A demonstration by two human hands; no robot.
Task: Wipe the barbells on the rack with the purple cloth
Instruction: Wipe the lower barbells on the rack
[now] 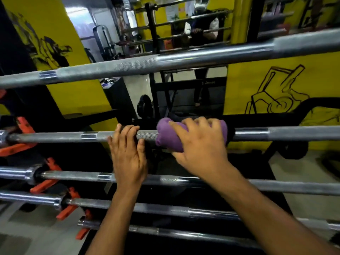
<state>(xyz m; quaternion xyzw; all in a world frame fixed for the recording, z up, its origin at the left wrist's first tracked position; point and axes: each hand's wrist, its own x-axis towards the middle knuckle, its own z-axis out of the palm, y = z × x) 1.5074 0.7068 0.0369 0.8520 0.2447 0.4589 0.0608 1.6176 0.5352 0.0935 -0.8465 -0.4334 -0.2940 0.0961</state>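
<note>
Several steel barbells lie level across the rack, one above another. The second barbell from the top [73,136] runs across the middle of the view. My left hand [127,153] grips that bar, fingers curled over its top. Just to its right, my right hand [199,144] holds the purple cloth [168,135] wrapped around the same bar, fingers over the top and thumb beneath. The cloth hides the bar under my palm. The top barbell [165,61] runs above both hands, and a lower barbell [82,176] passes behind my left wrist.
Orange rack hooks [24,124] hold the bar ends at the left. A mirror [184,30] on the yellow wall behind the rack reflects bars and a person. A black weight plate [145,105] stands behind the rack. Pale floor shows at the lower left and right.
</note>
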